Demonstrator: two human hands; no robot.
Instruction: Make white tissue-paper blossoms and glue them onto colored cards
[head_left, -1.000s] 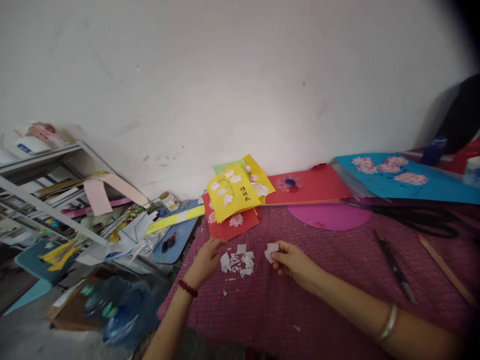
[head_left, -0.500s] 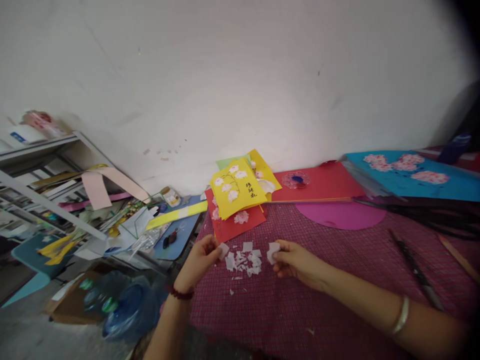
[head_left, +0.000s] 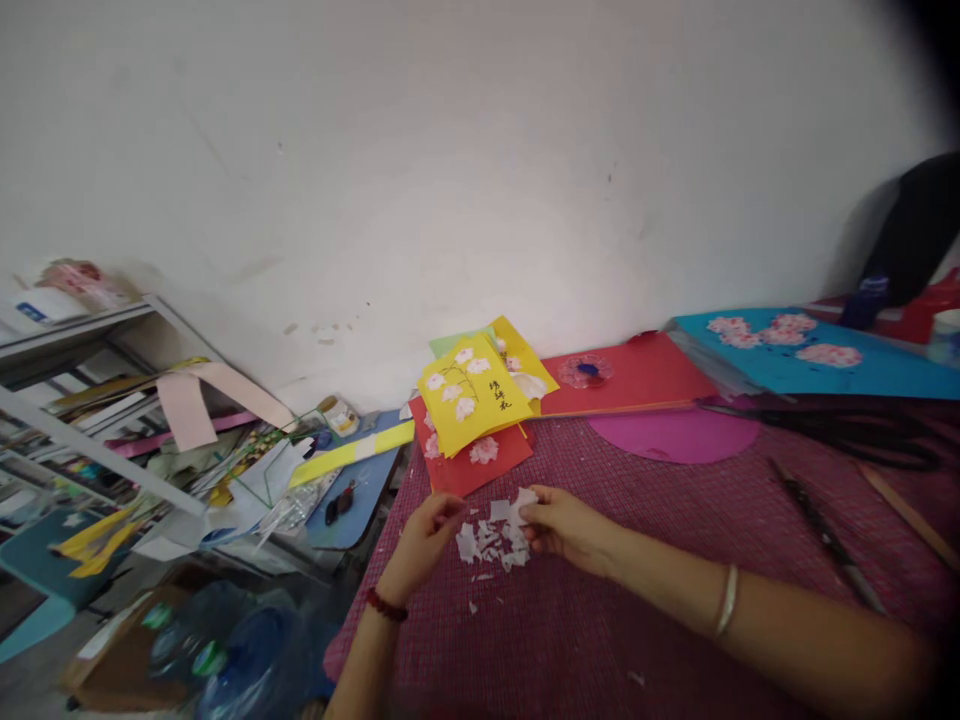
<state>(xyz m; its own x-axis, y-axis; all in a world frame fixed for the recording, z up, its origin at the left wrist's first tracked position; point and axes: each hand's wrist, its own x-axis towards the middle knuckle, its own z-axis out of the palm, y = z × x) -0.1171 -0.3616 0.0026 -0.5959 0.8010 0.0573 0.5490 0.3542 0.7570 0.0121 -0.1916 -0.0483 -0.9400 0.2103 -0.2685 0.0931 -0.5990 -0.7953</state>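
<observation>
A loose pile of torn white paper bits (head_left: 491, 542) lies on the red checked tablecloth (head_left: 570, 640). At the pile's right edge my right hand (head_left: 562, 525) pinches a piece of white paper (head_left: 522, 505) between thumb and fingers. My left hand (head_left: 427, 535) hovers just left of the pile, its fingers curled and the thumb near the fingertips; no paper shows there. Behind the pile, yellow cards (head_left: 469, 400) with white paper flowers and dark writing lie over a red card (head_left: 457, 470) with pale flowers.
A red paper stack (head_left: 645, 375) carries a clear dish (head_left: 586, 371) with something dark blue. To the right lie a blue sheet (head_left: 885, 350) with pink-white flowers, black-handled scissors (head_left: 862, 432) and a brush-like stick (head_left: 825, 535). Cluttered shelves (head_left: 97, 330) and water bottles (head_left: 251, 655) stand left.
My right hand has moved left to the pile with its paper piece. The piece in my left fingers no longer shows, and that hand has shifted slightly. The view has turned a little.
</observation>
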